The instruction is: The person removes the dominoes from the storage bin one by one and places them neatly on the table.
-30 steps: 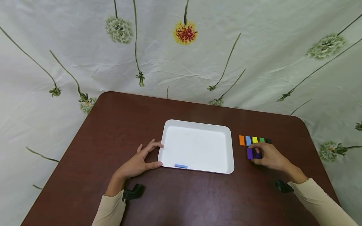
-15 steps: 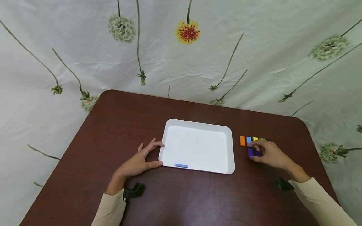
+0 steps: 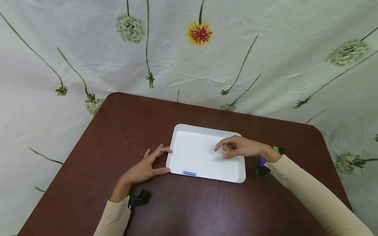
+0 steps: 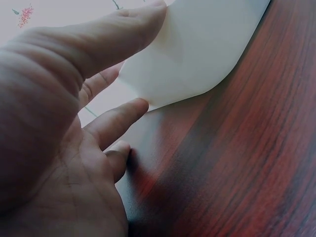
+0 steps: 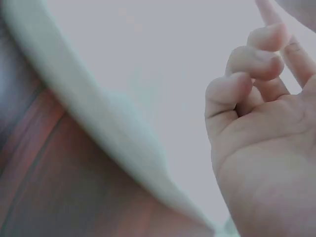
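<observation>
A white rectangular tray [image 3: 203,154] lies on the brown table. My left hand [image 3: 144,168] rests at its left rim, index fingertip on the side and thumb at the near left corner, fingers spread. A small blue block [image 3: 189,173] lies along the tray's near wall. Over the right half of the tray is my right hand [image 3: 240,146], index finger extended, thumb apart from it and nothing visible between them. The right wrist view shows its other fingers [image 5: 237,86] loosely curled. Right of the tray are a purple block [image 3: 262,161], a green block [image 3: 275,148] and a black block [image 3: 283,150], partly hidden by the forearm.
The dark brown table [image 3: 189,209] has rounded far corners. Behind it hangs a white cloth [image 3: 177,59] printed with flowers. A dark wrist device [image 3: 140,199] sits on the left wrist, another [image 3: 261,170] on the right.
My right hand has moved left from the row of coloured blocks to above the tray, and its forearm now covers several of them. The left hand has stayed at the tray's rim.
</observation>
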A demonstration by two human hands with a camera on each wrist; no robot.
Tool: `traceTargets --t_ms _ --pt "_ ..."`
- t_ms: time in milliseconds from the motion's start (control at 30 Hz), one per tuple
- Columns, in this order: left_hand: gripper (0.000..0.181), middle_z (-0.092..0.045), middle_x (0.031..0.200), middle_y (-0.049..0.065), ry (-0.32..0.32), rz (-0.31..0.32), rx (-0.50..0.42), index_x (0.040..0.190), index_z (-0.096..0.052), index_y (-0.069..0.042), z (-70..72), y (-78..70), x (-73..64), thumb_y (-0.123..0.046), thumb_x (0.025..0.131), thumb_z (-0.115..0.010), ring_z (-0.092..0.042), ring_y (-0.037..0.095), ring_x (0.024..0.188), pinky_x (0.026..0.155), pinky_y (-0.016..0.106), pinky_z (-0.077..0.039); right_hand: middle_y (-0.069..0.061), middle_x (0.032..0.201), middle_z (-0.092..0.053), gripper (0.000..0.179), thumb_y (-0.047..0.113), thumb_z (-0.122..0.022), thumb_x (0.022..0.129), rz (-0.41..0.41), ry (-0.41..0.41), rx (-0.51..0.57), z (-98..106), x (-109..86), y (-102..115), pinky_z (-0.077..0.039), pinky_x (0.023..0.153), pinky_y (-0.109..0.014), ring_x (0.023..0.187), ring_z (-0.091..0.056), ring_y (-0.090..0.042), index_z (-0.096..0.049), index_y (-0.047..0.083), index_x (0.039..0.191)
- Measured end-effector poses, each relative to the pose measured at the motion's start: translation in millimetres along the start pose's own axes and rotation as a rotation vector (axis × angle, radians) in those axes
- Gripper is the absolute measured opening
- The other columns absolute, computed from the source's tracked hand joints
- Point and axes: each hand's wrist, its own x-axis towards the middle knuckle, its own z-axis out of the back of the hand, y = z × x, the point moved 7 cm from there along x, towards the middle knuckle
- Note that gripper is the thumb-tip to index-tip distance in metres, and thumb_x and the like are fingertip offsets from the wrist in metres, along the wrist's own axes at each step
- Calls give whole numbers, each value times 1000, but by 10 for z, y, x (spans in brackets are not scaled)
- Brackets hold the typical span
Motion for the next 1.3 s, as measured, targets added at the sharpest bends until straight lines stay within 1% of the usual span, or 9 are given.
traceTargets --t_ms 100,167,267,433,533,733,867,1100,1300 --pt "61 -34 148 -2 1 -2 -3 134 -38 -33 -13 -3 11 -39 82 -70 -3 24 148 109 59 16 -2 76 -36 37 14 -68 86 -21 81 77 -155 279 8 -33 60 -17 65 -32 -8 -58 6 121" --pt "62 -34 149 -2 2 2 -3 134 -38 -33 -24 -1 18 -40 82 -70 -3 23 148 109 58 16 -2 74 -35 39 10 -70 84 -33 140 104 -271 430 10 -34 62 -17 66 -33 -8 -58 7 122" --pt "62 -34 149 -3 1 6 5 134 -38 -34 -36 5 29 -42 81 -70 -4 22 148 110 58 15 -1 70 -31 43 4 -72 80 -47 220 100 -428 596 23 -35 64 -18 65 -32 -9 -59 10 121" --pt "61 -34 148 -4 -5 6 10 133 -38 -36 -33 -3 31 -42 81 -70 -5 22 147 110 57 14 0 66 -27 48 -7 -71 76 -24 281 75 -588 774 82 -37 66 -20 64 -29 -10 -62 13 118" --pt "61 -34 149 -4 -6 6 10 133 -38 -35 -30 -6 27 -42 81 -70 -5 23 147 110 57 14 -1 66 -28 51 -11 -69 74 -14 310 74 -655 832 123 -35 65 -21 63 -29 -10 -61 12 120" --pt "61 -33 150 2 -9 -3 11 133 -39 -33 -24 -4 15 -39 81 -71 -4 27 147 110 59 15 -6 65 -24 56 -15 -68 73 16 374 63 -790 899 223 -33 64 -21 62 -26 -10 -58 8 123" --pt "61 -32 150 3 -13 -1 14 133 -39 -32 -20 -1 21 -39 81 -71 -4 28 147 110 59 14 -6 66 -24 57 -15 -69 72 25 401 38 -865 930 271 -32 63 -20 62 -26 -10 -59 9 122" --pt "62 -30 151 1 -13 14 7 133 -39 -34 -13 15 28 -39 81 -72 -4 26 148 110 57 14 -4 66 -27 53 -15 -69 72 7 385 -11 -897 954 275 -31 63 -19 62 -27 -8 -62 10 118" --pt "62 -29 152 2 -12 11 9 133 -39 -33 -5 17 23 -38 81 -72 -3 28 147 110 58 15 -1 65 -29 49 -9 -71 73 25 343 -71 -870 960 268 -31 64 -18 62 -30 -8 -63 13 116"
